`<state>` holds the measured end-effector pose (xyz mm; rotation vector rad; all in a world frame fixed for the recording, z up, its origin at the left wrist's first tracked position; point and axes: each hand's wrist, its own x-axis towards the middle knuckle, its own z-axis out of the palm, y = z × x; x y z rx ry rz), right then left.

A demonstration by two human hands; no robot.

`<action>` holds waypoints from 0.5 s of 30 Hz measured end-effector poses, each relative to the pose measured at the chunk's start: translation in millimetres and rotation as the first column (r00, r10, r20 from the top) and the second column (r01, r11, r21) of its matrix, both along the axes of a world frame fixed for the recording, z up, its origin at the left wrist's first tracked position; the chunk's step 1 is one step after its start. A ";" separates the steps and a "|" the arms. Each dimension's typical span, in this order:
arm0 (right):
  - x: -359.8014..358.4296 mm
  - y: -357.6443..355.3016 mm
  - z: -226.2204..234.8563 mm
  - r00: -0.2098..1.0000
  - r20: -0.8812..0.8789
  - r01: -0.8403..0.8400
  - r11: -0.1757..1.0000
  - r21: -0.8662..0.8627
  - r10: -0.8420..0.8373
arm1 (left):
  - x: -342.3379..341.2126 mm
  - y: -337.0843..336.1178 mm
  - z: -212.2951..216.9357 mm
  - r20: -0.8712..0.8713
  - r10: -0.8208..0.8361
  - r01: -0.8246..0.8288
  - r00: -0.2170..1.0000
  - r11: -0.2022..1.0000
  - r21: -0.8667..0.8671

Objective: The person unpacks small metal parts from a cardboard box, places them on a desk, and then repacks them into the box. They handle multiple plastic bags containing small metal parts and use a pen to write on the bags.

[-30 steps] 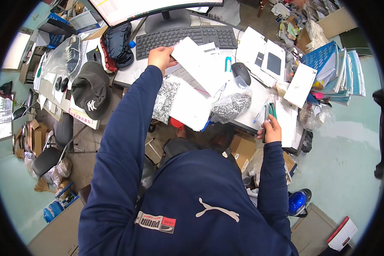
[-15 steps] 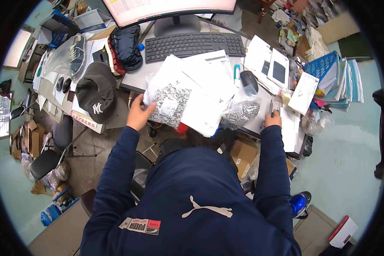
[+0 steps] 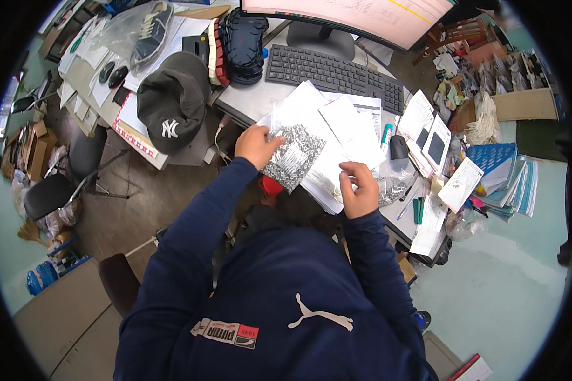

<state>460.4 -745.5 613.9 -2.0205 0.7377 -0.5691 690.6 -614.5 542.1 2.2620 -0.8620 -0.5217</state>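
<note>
My left hand grips the upper left edge of a clear plastic bag full of small silvery and dark pieces, with a white label on it. Its thumb lies on top; the other fingers are partly hidden. The bag rests over a stack of white papers and overhangs the desk's front edge. My right hand hovers by the stack's lower right, fingers loosely curled, thumb apart, nothing visible in them. Beside it, partly covered, lies a second bag of similar pieces.
A keyboard, a monitor and a mouse stand behind the papers. A green-capped marker touches them. Left are a dark cap and shoe soles. Right are green clips, a pen and folders.
My right hand has come left from the desk's right side to the papers, leaving a pen there. My left hand has moved onto the bag's edge. The view has shifted.
</note>
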 end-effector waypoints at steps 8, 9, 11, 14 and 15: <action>-16.6 -43.9 -2.1 0.977 -0.196 0.104 0.989 0.107 -0.082 | -29.0 -6.7 22.8 -0.090 0.119 -0.146 0.989 0.889 -0.433; -16.5 -47.0 -6.2 0.987 -0.157 0.059 0.986 0.153 -0.034 | -36.8 -4.5 29.8 -0.111 0.112 -0.151 0.987 0.872 -0.465; -13.3 -48.0 -13.6 0.980 -0.197 0.065 0.958 0.281 -0.009 | -55.8 3.2 45.4 -0.089 0.102 -0.133 0.991 0.847 -0.514; -3.7 -38.9 -17.5 0.980 -0.038 -0.173 0.936 0.306 0.194 | -89.4 23.4 67.4 0.056 0.154 -0.102 0.987 0.844 -0.526; 1.7 -33.1 -17.0 0.959 0.055 -0.283 0.917 0.282 0.279 | -101.6 33.6 74.3 0.085 0.210 -0.131 0.974 0.827 -0.546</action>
